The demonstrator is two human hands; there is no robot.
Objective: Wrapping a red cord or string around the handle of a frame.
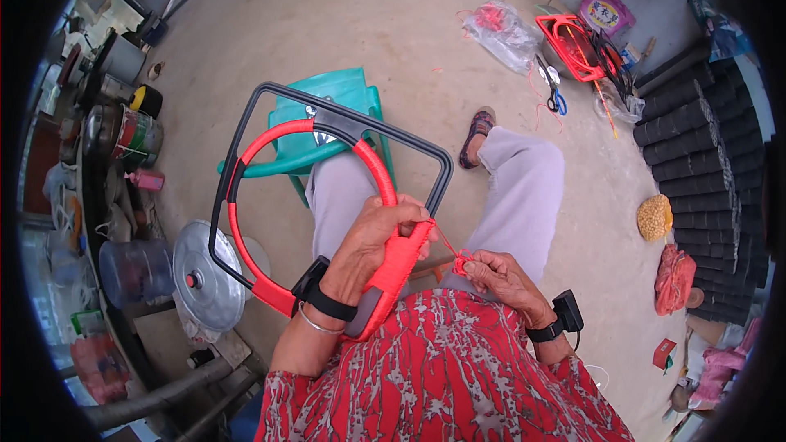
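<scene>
A black tubular frame (356,121) with a ring (378,165) inside it leans across my lap, its far part over a green plastic stool. Red cord covers much of the ring and forms a tight wrapping (397,266) along the near corner. My left hand (372,237) is closed around the frame at that wrapped corner. To its right, my right hand (503,282) pinches a small bundle of red cord (463,260). A thin strand runs taut from the bundle up to the frame's wrapped edge. The fingertips of my left hand are partly hidden behind the frame.
The green stool (348,86) stands ahead of my knees. Scissors (557,101), a clear plastic bag (516,42) and a red frame (565,33) lie far right. Dark stacked tiles (684,155) line the right side. At left, a round metal lid (225,303) stands near cluttered shelves.
</scene>
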